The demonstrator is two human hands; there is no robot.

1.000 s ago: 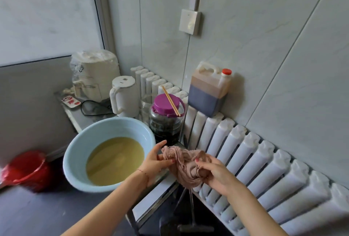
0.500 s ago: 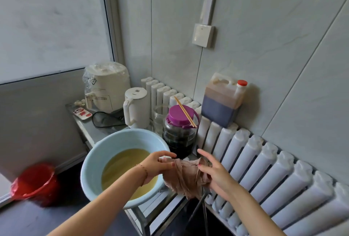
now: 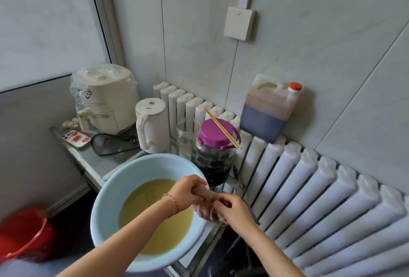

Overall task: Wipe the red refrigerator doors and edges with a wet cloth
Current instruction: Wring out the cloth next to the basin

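Observation:
A wet pinkish-brown cloth [image 3: 207,211] is bunched between both my hands at the right rim of a light blue basin [image 3: 106,190] holding yellowish water. My left hand [image 3: 187,192] grips the cloth's upper end with curled fingers. My right hand [image 3: 233,212] grips its lower right part. The cloth sits just past the basin's edge, above the steel table's corner. No red refrigerator appears in the head view.
On the steel table [image 3: 88,163] stand a white rice cooker [image 3: 104,99], a white kettle [image 3: 151,127], a glass [image 3: 184,137] and a dark jar with a purple lid [image 3: 215,155] topped by chopsticks. A white radiator [image 3: 309,188] carries an oil jug [image 3: 269,108]. A red bin [image 3: 24,232] sits lower left.
The spread cloth has been gathered into a tight bunch between my hands, which moved closer together at the basin's rim. The camera view has tilted up a little.

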